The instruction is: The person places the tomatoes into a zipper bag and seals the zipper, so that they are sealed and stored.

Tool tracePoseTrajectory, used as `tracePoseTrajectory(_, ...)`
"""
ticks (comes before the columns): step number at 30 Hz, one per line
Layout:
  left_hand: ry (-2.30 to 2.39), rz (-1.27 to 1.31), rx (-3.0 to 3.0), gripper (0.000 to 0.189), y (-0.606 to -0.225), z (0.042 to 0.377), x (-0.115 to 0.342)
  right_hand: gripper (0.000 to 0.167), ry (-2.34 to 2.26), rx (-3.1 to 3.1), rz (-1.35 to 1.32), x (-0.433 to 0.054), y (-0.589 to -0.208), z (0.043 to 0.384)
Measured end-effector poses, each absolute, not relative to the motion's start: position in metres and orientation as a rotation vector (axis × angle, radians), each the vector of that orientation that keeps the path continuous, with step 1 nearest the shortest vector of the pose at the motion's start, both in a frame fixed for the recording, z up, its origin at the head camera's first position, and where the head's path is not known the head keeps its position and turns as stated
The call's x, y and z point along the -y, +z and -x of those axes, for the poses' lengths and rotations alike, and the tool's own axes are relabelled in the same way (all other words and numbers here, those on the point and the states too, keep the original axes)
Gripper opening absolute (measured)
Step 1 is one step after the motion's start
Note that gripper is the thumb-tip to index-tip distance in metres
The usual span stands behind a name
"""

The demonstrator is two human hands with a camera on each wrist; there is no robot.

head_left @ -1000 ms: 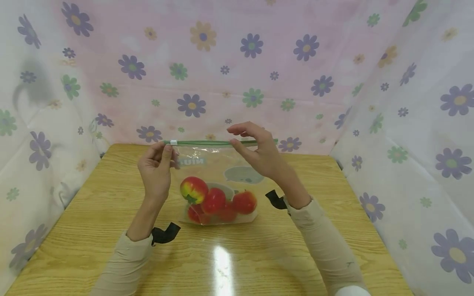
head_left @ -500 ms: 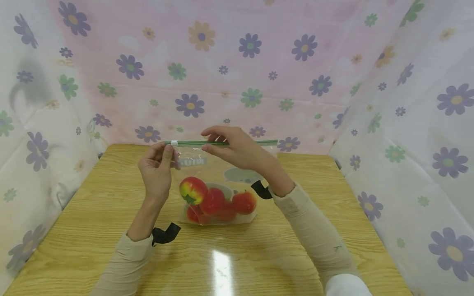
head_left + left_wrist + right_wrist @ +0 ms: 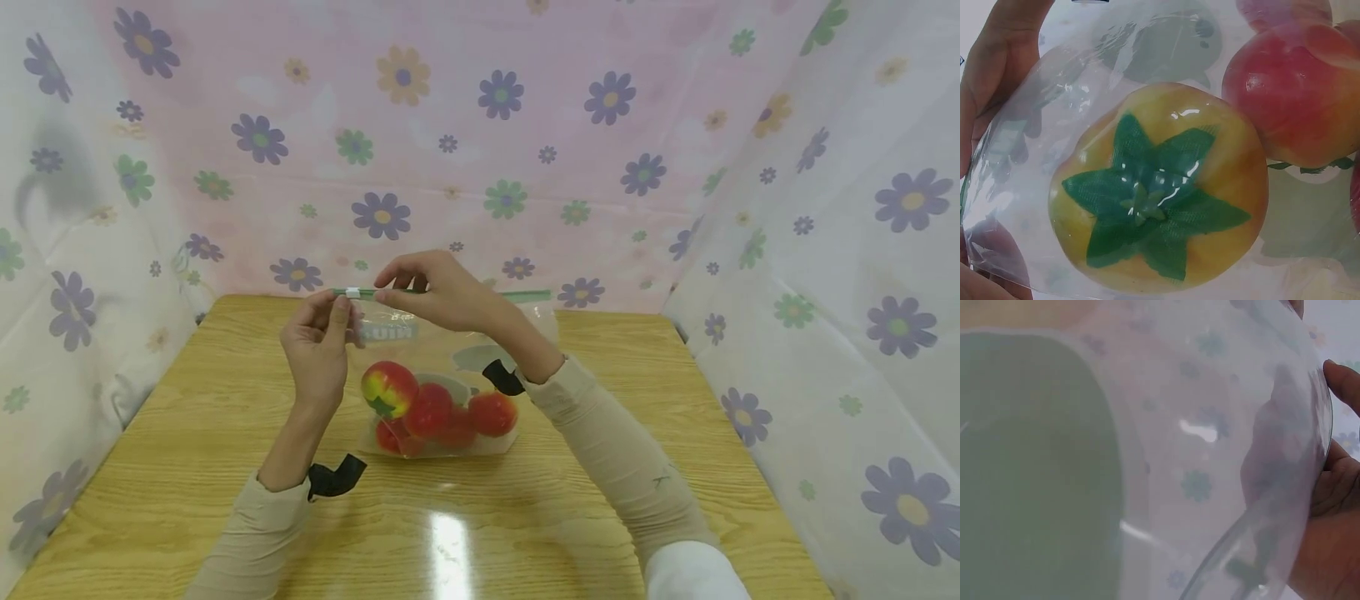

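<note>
A clear slider zip bag [image 3: 517, 321] with a green strip along its top stands on the table, several red toy tomatoes [image 3: 429, 410] inside. My left hand [image 3: 318, 350] grips the bag's upper left corner, thumb in front, beside the white slider [image 3: 352, 292]. Just right of the slider, my right hand [image 3: 442, 292] has its thumb and index finger closed in on the strip, thumb on the near side. The left wrist view shows a yellow tomato [image 3: 1210, 169] with a green leafy top through the plastic. In the right wrist view, a hand [image 3: 1344, 494] shows beyond the bag's film.
The wood-grain table [image 3: 225, 533] stretches around the bag. Flower-print cloth [image 3: 442, 192] hangs behind the table and on both sides. Black wrist mounts [image 3: 335, 476] stick out from both sleeves.
My right hand has moved left along the green strip to beside the slider, its thumb and index drawing closer together. The strip's right end has dipped slightly. My left hand keeps its hold.
</note>
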State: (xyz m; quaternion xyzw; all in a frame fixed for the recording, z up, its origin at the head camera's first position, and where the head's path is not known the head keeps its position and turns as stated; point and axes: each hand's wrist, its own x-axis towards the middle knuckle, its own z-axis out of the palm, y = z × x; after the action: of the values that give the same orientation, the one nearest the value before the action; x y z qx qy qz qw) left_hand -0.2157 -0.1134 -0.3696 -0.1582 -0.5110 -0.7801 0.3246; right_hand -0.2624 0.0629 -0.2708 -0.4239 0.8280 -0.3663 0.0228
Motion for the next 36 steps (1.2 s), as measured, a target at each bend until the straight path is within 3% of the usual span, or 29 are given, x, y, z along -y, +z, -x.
tracePoseTrajectory(13,-2.043,0.431,1.308,0.014,-0.371,0.216,0.116,0.013,-1.151,-2.566,1.356,-0.035,-0.275,0.260)
tracePoseTrajectory(36,-2.090,0.423,1.275,0.014,-0.373,0.215,0.110,0.005,-1.356,-2.520,1.388,-0.036,-0.287,0.261)
